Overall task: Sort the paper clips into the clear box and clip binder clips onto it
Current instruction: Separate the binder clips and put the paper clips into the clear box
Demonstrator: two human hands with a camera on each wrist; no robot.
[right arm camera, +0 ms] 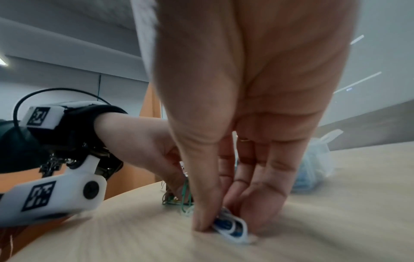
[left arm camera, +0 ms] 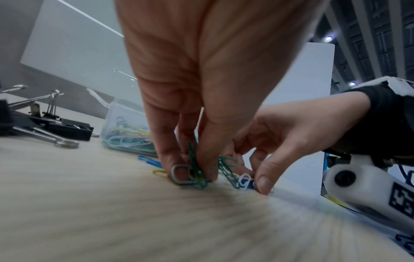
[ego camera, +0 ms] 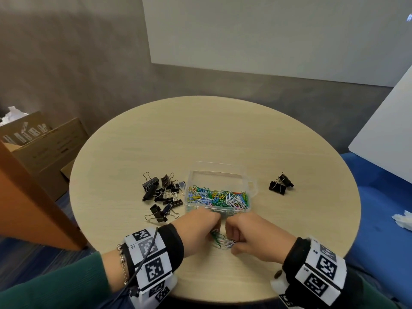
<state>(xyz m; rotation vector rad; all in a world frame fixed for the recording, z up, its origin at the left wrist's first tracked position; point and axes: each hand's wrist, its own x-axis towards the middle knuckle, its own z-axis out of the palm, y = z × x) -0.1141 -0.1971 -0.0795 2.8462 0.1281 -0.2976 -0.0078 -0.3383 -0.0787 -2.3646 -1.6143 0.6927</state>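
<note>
Clear box (ego camera: 250, 181) brims with coloured paper clips (ego camera: 217, 197); left hand (ego camera: 196, 230) pinches green clips (left arm camera: 197, 168), right hand (ego camera: 252, 237) pinches white ones (right arm camera: 233, 226).

I see black binder clips (ego camera: 161, 194) with silver handles, multicoloured paper clips (ego camera: 217, 197) in the clear box (ego camera: 250, 186), black-and-white coded wristbands (ego camera: 149, 253), beige woodgrain table (ego camera: 200, 134).
</note>
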